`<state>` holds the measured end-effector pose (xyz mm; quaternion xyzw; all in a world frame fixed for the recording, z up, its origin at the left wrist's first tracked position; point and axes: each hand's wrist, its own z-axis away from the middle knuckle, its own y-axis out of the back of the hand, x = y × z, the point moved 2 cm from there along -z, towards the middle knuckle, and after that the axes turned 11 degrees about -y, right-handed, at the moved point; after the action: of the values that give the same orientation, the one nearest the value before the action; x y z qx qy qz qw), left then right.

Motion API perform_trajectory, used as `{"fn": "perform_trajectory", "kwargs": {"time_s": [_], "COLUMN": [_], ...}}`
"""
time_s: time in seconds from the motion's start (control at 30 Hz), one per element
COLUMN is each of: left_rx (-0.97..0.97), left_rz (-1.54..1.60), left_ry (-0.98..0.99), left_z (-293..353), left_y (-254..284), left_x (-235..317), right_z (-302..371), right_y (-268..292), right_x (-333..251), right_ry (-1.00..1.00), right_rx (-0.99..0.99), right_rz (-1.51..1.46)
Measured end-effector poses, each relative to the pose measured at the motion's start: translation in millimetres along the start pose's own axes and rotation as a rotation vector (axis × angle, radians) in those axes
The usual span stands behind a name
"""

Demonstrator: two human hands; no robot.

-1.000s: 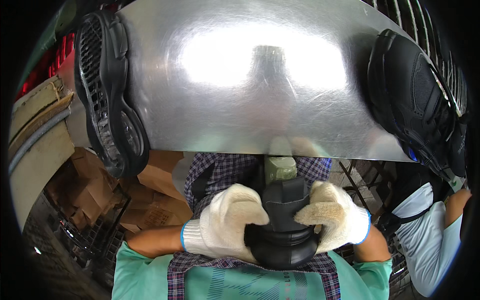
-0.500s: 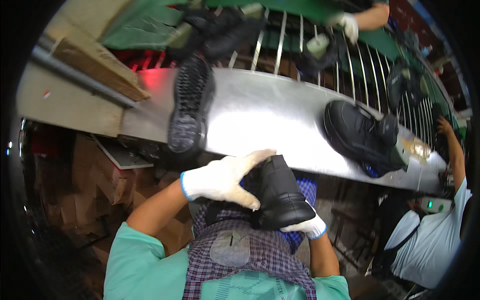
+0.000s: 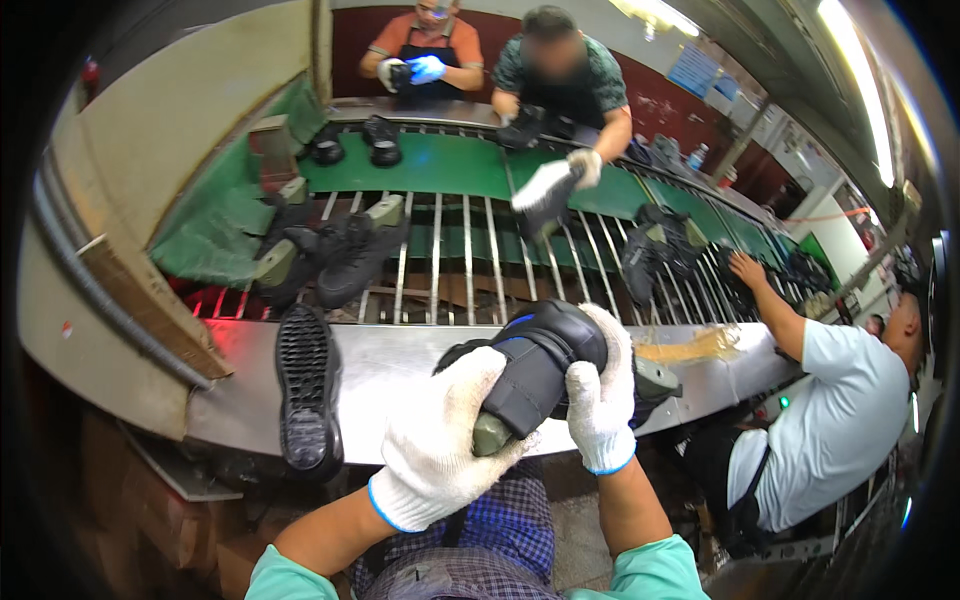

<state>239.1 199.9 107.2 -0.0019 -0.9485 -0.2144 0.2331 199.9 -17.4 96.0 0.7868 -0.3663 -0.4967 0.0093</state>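
Over the edge of the metal ledge, a black shoe [image 3: 535, 365] is held up and tilted between my two white-gloved hands. My left hand [image 3: 435, 440] wraps its near lower end, where the greenish end of a shoe last [image 3: 490, 435] sticks out. Round the shoe's right side close the fingers of my right hand [image 3: 603, 390], with the thumb on the near face. To the left on the ledge lies a black shoe sole [image 3: 308, 385], tread up. Partly hidden behind my right hand is another black shoe on a greenish last [image 3: 655, 385].
Beyond the metal ledge [image 3: 380, 370] runs a roller conveyor [image 3: 465, 265] carrying black shoes [image 3: 365, 250] on lasts. Across the green belt [image 3: 420, 170] two people work, one holding a shoe [image 3: 548, 200]. Another person [image 3: 830, 410] reaches to the conveyor at right. A panel [image 3: 120, 300] stands at left.
The held shoe has come up from near my lap to above the ledge. My left hand, fingers spread beside it before, now grips it. The view has tilted up, showing the people opposite.
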Motion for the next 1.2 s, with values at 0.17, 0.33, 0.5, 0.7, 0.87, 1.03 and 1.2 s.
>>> {"fn": "perform_trajectory", "kwargs": {"time_s": [0.17, 0.33, 0.5, 0.7, 0.87, 1.03, 1.2], "left_rx": [0.002, -0.117, -0.041, 0.031, 0.731, 0.756, 0.037], "left_rz": [-0.014, -0.03, -0.132, 0.04, 0.672, 0.358, -0.224], "left_ry": [-0.125, -0.195, -0.288, -0.028, 0.707, 0.975, 1.067], "left_z": [-4, -2, 11, -9, 22, 139, 190], "left_y": [-26, -39, -57, 8, 22, -5, 0], "left_x": [4, 20, 19, -31, -84, -68, -52], "right_z": [-20, -53, -97, -120, -18, 62, 58], "right_y": [35, 62, 36, 39, 262, 251, 250], "right_x": [-14, -43, -59, 6, 274, 305, 307], "right_ry": [-0.357, -0.663, -0.261, -0.576, -0.673, -0.112, 0.194], "right_rx": [-0.263, -0.721, -1.049, -0.64, -0.048, -0.36, -0.56], "right_rz": [0.155, 0.339, 0.856, 0.076, 0.139, 1.181, 1.817]}}
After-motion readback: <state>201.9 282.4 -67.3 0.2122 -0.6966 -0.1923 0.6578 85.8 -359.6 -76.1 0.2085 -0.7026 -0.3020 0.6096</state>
